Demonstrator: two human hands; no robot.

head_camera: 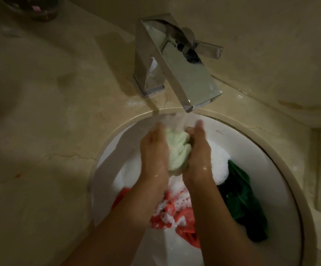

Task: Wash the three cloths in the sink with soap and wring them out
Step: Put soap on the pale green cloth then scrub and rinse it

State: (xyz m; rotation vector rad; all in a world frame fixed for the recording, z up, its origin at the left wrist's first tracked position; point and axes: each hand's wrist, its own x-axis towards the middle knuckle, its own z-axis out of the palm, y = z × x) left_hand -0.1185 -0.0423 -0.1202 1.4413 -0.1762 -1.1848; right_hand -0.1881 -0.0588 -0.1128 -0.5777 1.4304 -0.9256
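Under the tap (176,60), both hands (176,150) squeezing pale green cloth (177,150)

Left hand (153,148) and right hand (198,150) cupped together, wet.

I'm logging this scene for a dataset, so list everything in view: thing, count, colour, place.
pale green cloth: 1, pale green, bunched between both hands under the running water
red cloth: 1, red, sudsy, in the sink near the front
dark green cloth: 1, dark green, sink's right side
foam: 1 mound, white, in the sink
sink: 1, white, centre
faucet: 1, chrome, on the beige counter
left hand: holds the cloth
right hand: holds the cloth
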